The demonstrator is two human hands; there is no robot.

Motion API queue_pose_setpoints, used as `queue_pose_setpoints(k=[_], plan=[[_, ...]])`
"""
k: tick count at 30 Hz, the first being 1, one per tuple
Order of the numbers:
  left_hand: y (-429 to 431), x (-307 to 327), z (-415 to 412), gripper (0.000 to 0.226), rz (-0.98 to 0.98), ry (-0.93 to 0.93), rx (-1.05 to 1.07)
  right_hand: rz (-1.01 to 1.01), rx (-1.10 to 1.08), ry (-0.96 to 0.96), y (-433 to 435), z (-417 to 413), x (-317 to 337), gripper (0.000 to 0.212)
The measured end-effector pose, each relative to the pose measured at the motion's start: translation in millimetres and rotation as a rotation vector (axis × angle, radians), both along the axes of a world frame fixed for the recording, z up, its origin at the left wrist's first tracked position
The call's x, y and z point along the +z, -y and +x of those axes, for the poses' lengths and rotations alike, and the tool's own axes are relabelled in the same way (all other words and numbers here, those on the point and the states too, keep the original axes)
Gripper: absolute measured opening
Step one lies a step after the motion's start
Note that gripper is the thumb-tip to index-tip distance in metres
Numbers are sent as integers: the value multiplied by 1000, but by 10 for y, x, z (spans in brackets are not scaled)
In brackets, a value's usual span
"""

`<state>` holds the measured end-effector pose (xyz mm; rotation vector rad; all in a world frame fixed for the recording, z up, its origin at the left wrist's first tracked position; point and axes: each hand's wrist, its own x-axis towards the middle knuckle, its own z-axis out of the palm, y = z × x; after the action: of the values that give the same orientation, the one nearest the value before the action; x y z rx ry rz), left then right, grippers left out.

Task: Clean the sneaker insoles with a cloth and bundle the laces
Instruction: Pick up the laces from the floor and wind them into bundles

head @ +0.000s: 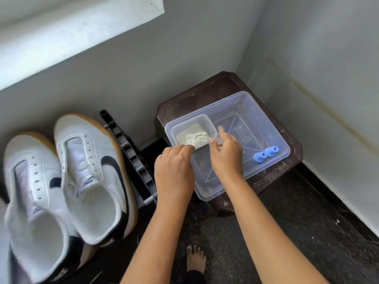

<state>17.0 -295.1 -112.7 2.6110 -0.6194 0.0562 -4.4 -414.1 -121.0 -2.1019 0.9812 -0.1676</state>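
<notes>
Two white sneakers with black swooshes and gum soles, laces removed, lie at the left: one (pixel 92 177) beside the other (pixel 37 201). A small clear tub (pixel 205 119) sits in the near-left corner of a large clear plastic container (pixel 266 111) and holds a crumpled pale cloth (pixel 191 136). My left hand (pixel 174 171) pinches the tub's front edge by the cloth. My right hand (pixel 225 154) grips the tub's right corner with thumb and fingers. No laces or loose insoles are visible.
The large container rests on a dark brown plastic stool (pixel 205 89) in a wall corner. Two blue clips (pixel 265 153) lie in the container's right side. A black rack frame (pixel 131 158) leans between sneakers and stool. My bare foot (pixel 195 259) stands on the dark floor.
</notes>
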Motion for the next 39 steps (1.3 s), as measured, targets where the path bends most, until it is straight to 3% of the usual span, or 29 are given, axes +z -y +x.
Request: queue_pose_setpoints(k=[5,15,20,25,29,34,39], plan=[[-391,111,-423,32,-93,-78,-44,-73,0,324,-419,-238,136,30],[-1487,-228,-1017,32,-86,-206,-243,-39,76,320,-1505,-971,-71,21],[-2386,-691,-1284,35,69,-365,-363,-29,183,137,-2100,-1350,-494,19],[-3526,-1040,-1560,34,196,-558,-288,94,325,-210,-2753,-1696,-1099,20],[-4209,-1286,-1666,34,260,-726,-194,166,423,-380,-3236,-1869,-1526,24],[-4596,-1656,-1825,33,362,-861,-143,266,582,-635,-3623,-2036,-2067,37],[-4595,-2146,-1859,33,285,-925,-99,201,806,-807,-3720,-2085,-2746,46]])
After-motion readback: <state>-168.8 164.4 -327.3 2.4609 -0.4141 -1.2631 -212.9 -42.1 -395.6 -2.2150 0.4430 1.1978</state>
